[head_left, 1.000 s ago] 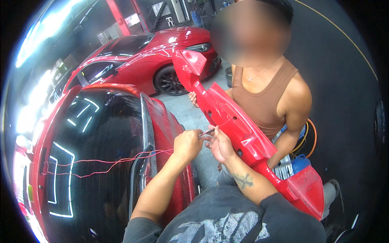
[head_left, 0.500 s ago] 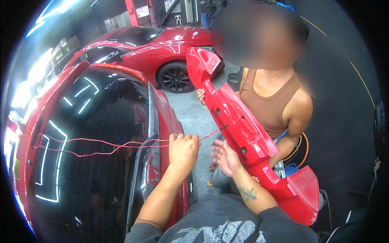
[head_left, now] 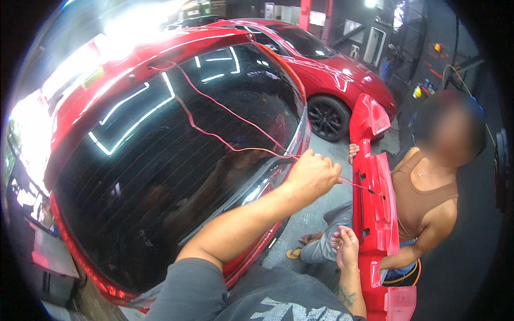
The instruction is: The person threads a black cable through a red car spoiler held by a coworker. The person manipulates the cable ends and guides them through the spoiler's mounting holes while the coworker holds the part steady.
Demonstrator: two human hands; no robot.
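Observation:
My left hand [head_left: 315, 174] is closed around thin red wires [head_left: 243, 150], beside the edge of a car's rear window [head_left: 134, 214]. From my fist the wires run left across the dark glass to the red body above it. A short stretch also reaches right to a long red car spoiler [head_left: 375, 200], which another person [head_left: 428, 206] holds upright with both hands. My right hand [head_left: 347, 246] is lower down, next to the spoiler's near side, with its fingers loosely bent and apart and nothing in them.
A second red car [head_left: 342, 69] stands behind, its black wheel [head_left: 327, 119] close to the spoiler's far end. Grey floor [head_left: 321, 160] lies between the tailgate and the other person. An orange hose [head_left: 415, 273] curves behind that person near a dark wall.
My view has swung left, so the scene sits further right. My left hand still grips the wires. My right hand's fingers, spread before, are now more bent, and the hand is lower.

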